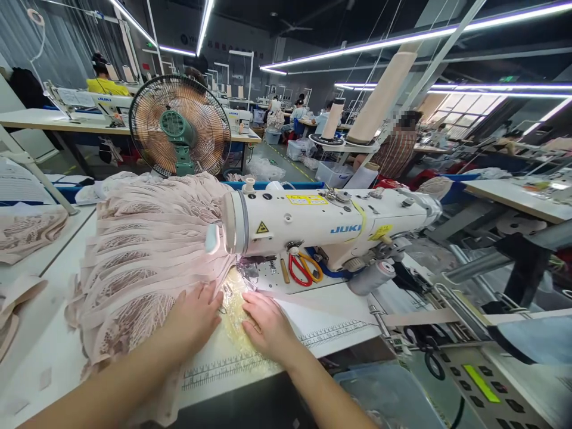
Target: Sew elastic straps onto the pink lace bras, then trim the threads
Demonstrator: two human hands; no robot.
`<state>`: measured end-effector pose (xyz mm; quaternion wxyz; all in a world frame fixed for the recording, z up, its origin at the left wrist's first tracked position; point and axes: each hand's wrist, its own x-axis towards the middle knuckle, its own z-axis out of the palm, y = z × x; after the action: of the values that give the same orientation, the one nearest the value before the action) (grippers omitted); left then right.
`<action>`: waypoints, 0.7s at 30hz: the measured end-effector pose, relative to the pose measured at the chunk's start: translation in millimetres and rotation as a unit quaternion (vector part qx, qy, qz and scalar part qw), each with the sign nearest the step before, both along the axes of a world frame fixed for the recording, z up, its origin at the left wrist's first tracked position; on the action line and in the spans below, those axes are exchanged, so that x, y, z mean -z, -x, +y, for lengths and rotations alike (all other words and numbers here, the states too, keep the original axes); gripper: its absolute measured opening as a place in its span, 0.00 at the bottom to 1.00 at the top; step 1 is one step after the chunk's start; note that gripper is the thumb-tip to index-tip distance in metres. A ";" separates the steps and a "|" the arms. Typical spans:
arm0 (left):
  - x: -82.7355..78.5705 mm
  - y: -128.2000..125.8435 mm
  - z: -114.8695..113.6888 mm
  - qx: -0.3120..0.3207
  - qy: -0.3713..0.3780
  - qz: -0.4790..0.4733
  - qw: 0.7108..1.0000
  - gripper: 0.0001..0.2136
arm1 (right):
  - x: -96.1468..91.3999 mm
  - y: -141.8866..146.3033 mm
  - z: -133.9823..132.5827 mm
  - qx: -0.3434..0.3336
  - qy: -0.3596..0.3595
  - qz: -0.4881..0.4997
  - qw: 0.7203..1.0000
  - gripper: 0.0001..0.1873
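A white sewing machine (pixel 286 217) stands across the table in front of me. To its left lies a big heap of pale pink lace fabric (pixel 134 238), its layers running in toward the needle area. My left hand (pixel 196 313) rests on the near right part of this fabric, fingers stretched out and flat. Beside it, my right hand (pixel 268 325) lies flat at the right edge of a yellowish taped patch (pixel 235 310), its thumb apart from the fingers. A pale pink band (pixel 304 304) runs rightward from near my right hand. The machine's head hides the stitching spot.
Red-handled scissors (pixel 299 271) and an orange-handled pair (pixel 313 266) lie under the machine arm. A grey thread cone (pixel 373 277) is farther right. Ruler tape (pixel 227 369) lines the table's front edge. A large fan (pixel 179 128) stands behind; several people work beyond.
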<state>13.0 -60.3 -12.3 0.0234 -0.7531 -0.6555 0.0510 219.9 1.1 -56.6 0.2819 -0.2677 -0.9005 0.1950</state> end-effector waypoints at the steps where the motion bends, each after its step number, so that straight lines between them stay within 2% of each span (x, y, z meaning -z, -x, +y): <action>1: 4.7 3.0 3.5 -0.013 -0.004 0.001 1.000 0.20 | 0.2 -0.1 -0.3 -0.002 -0.001 -0.004 1.000 0.15; 4: 10.6 15.5 17.7 -0.024 -0.032 -0.005 0.999 0.19 | 0.9 0.3 -1.4 -0.002 -0.011 -0.015 1.000 0.15; 9: 7.6 27.6 27.0 -0.006 -0.078 -0.002 0.997 0.18 | 0.6 3.5 -3.7 0.021 -0.032 -0.016 0.999 0.14; 17: 40.5 49.1 40.7 0.067 -0.215 0.010 0.974 0.21 | 8.4 10.1 8.9 0.048 -0.062 -0.037 0.996 0.12; 21: 37.9 47.4 39.5 0.064 -0.212 0.006 0.975 0.21 | 7.5 12.6 3.8 0.047 -0.065 -0.005 0.997 0.12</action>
<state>-34.4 -20.8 -50.1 0.1893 -0.7712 -0.6016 -0.0862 207.3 4.9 -64.1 0.3034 -0.2921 -0.8988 0.1211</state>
